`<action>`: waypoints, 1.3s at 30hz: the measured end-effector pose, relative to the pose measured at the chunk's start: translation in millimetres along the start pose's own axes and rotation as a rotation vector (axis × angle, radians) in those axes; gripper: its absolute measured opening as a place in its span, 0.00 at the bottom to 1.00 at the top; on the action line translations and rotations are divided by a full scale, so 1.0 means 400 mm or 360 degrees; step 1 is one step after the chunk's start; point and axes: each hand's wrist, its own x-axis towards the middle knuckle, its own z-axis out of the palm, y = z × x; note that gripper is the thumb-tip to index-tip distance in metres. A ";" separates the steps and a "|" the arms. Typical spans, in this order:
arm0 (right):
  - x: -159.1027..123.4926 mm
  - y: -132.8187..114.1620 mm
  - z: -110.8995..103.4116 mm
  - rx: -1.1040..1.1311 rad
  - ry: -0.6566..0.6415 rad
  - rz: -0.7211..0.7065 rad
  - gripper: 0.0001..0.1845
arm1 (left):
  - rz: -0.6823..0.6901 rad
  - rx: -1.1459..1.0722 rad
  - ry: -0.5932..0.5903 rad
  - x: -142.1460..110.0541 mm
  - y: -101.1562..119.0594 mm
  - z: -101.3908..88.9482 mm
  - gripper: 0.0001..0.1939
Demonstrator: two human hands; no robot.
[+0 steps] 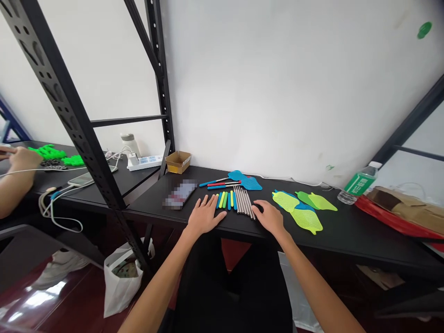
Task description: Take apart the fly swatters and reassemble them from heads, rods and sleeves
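My left hand [204, 215] lies flat on the black table, fingers stretched and spread, with its fingertips beside a row of short blue, green and yellow handles [225, 200]. Right of these is a row of several silver metal rods [244, 202]. My right hand [270, 216] rests at the right side of the rods, thumb and fingers apart; its fingertips appear to touch the outermost rod. Behind the rows lie fly swatters with blue mesh heads [252, 183]. Loose leaf-shaped mesh swatter heads [305, 219], yellow-green, green and blue, overlap to the right of my right hand.
A blurred phone [181, 194] and a small cardboard box [178, 162] are at the left. At the right stand a water bottle [359, 183] and a red bag [385, 216]. A black rack post [74, 111] rises at the left; beyond it a co-worker's hand [26, 158] is near green pieces.
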 end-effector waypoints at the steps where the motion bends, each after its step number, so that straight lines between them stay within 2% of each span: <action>1: 0.018 -0.003 0.007 -0.0020 0.0006 0.0020 0.22 | 0.0002 -0.0010 0.0020 0.001 -0.003 0.005 0.41; 6: 0.079 -0.018 0.029 -0.0100 -0.0012 0.0085 0.22 | 0.0004 -0.0015 0.0082 0.003 -0.011 0.019 0.41; 19: 0.171 -0.028 0.066 -0.0204 0.0009 0.0209 0.19 | -0.0010 -0.0051 0.0111 0.003 -0.010 0.022 0.41; 23: 0.174 -0.033 0.065 -0.0189 0.0021 0.0257 0.16 | -0.0012 -0.0052 0.0099 0.003 -0.009 0.018 0.41; 28: 0.141 -0.019 0.049 -0.0098 0.0069 0.0228 0.12 | -0.0017 -0.0055 0.0104 0.003 -0.006 0.013 0.40; 31: 0.121 0.004 0.030 0.0291 0.0084 0.0318 0.12 | -0.0009 -0.0058 0.0101 0.003 -0.007 0.015 0.40; 34: 0.105 0.017 -0.002 0.1173 -0.0017 0.0407 0.13 | -0.0012 -0.0055 0.0103 0.004 -0.009 0.018 0.40; 36: 0.089 0.012 -0.032 0.1730 -0.0048 0.0389 0.15 | -0.0010 -0.0051 0.0116 0.005 -0.010 0.020 0.41; 39: 0.048 -0.010 -0.087 0.2217 -0.0133 0.0375 0.15 | 0.0002 -0.0044 0.0115 0.006 -0.012 0.021 0.40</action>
